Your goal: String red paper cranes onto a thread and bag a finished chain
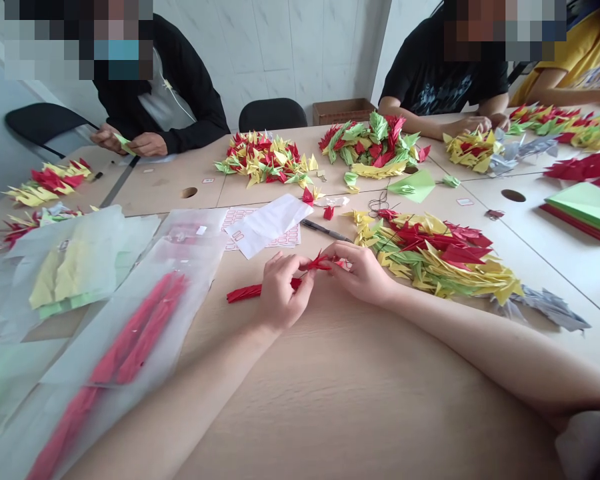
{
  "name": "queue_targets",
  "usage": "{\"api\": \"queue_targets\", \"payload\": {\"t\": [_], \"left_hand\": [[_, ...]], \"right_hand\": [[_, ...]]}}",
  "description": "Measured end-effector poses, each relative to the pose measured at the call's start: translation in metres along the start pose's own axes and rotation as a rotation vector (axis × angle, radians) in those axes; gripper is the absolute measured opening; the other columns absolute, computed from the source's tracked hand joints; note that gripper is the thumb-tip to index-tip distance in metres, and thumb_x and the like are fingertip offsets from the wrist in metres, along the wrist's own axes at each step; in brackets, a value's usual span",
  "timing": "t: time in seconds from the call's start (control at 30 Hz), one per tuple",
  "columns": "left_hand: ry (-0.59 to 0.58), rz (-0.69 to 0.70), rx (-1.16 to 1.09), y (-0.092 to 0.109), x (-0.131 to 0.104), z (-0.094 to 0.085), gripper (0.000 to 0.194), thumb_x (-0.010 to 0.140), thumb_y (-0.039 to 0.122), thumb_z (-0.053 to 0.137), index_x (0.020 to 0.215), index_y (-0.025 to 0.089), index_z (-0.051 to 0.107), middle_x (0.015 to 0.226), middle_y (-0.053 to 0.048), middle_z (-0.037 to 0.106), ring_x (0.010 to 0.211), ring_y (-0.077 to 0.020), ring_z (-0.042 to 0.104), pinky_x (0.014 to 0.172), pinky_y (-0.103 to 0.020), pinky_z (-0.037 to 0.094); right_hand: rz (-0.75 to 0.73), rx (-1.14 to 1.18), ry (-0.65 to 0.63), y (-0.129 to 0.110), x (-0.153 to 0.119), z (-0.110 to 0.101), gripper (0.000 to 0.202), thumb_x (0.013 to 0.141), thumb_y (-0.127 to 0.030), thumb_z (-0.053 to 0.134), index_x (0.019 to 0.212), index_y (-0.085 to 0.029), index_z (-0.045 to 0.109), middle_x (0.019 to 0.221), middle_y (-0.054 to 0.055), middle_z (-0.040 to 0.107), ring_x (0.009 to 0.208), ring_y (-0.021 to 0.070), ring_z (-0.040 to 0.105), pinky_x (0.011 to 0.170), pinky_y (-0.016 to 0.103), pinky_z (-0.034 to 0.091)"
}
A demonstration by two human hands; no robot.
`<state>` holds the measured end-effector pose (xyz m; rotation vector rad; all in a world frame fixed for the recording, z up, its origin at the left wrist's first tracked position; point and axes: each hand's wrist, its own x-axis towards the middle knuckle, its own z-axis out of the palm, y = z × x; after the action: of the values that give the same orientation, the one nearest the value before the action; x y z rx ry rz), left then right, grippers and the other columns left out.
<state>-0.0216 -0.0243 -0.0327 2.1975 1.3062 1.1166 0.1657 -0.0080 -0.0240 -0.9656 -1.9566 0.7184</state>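
Note:
Between my two hands is a small folded red paper piece (320, 262) with pointed tips. My left hand (286, 287) pinches its left side between thumb and fingers. From the right, my right hand (363, 270) grips the other end with closed fingertips. Under and beside my left hand lies a red folded paper strip (244, 293), partly hidden by the hand. A heap of red, yellow and green folded paper strings (440, 257) lies just right of my right hand. A dark pen (325, 231) rests beyond my hands.
Clear plastic sleeves (190, 267) with red and yellow folded paper cover the left side. White paper (270, 223) lies over a sheet of red-framed labels (293, 235). More colourful paper heaps (267, 157) stand farther back. Green paper sheets (587, 207) are stacked at right. Several people sit around the table.

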Motion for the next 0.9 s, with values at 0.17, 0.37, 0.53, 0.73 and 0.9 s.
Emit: {"api": "queue_targets", "payload": {"t": [0.17, 0.37, 0.53, 0.73, 0.9], "left_hand": [[0.038, 0.006, -0.015, -0.003, 0.003, 0.001, 0.012, 0.092, 0.026, 0.056, 0.085, 0.022, 0.064, 0.080, 0.001, 0.069, 0.078, -0.0176, 0.062, 0.108, -0.043, 0.036], [0.022, 0.097, 0.072, -0.005, 0.004, 0.000, 0.011, 0.091, 0.025, 0.060, 0.081, 0.022, 0.064, 0.079, 0.001, 0.071, 0.078, -0.0174, 0.064, 0.108, -0.044, 0.036], [0.054, 0.154, 0.146, -0.006, 0.003, 0.000, 0.008, 0.092, 0.025, 0.059, 0.088, 0.022, 0.064, 0.078, 0.003, 0.071, 0.075, -0.0150, 0.065, 0.109, -0.042, 0.035], [0.035, 0.296, 0.325, -0.008, 0.004, -0.007, 0.013, 0.094, 0.022, 0.054, 0.087, 0.023, 0.064, 0.076, 0.002, 0.070, 0.075, -0.0163, 0.063, 0.111, -0.045, 0.033], [-0.020, 0.368, 0.402, -0.007, 0.003, -0.009, 0.017, 0.094, 0.017, 0.049, 0.088, 0.024, 0.064, 0.075, 0.002, 0.070, 0.076, -0.0175, 0.064, 0.115, -0.049, 0.027]], "right_hand": [[0.092, 0.104, -0.028, -0.001, 0.001, -0.003, 0.015, 0.094, -0.021, 0.051, 0.092, -0.017, 0.064, 0.088, 0.005, 0.068, 0.076, 0.0149, 0.065, 0.068, 0.027, 0.052], [-0.002, 0.054, -0.022, 0.002, 0.003, -0.007, 0.006, 0.088, -0.023, 0.063, 0.089, -0.018, 0.065, 0.087, 0.004, 0.068, 0.080, 0.0156, 0.063, 0.070, 0.028, 0.050], [-0.144, -0.059, -0.042, 0.011, 0.004, -0.011, 0.008, 0.088, -0.014, 0.058, 0.090, -0.018, 0.065, 0.090, 0.006, 0.067, 0.082, 0.0166, 0.062, 0.074, 0.030, 0.051], [-0.244, -0.092, -0.041, 0.013, 0.004, -0.011, 0.007, 0.091, -0.022, 0.057, 0.092, -0.019, 0.063, 0.091, 0.007, 0.066, 0.083, 0.0178, 0.063, 0.074, 0.031, 0.053], [-0.337, -0.163, -0.034, 0.009, 0.002, -0.009, 0.009, 0.091, -0.020, 0.053, 0.091, -0.020, 0.062, 0.090, 0.009, 0.065, 0.083, 0.0196, 0.062, 0.074, 0.034, 0.054]]}}
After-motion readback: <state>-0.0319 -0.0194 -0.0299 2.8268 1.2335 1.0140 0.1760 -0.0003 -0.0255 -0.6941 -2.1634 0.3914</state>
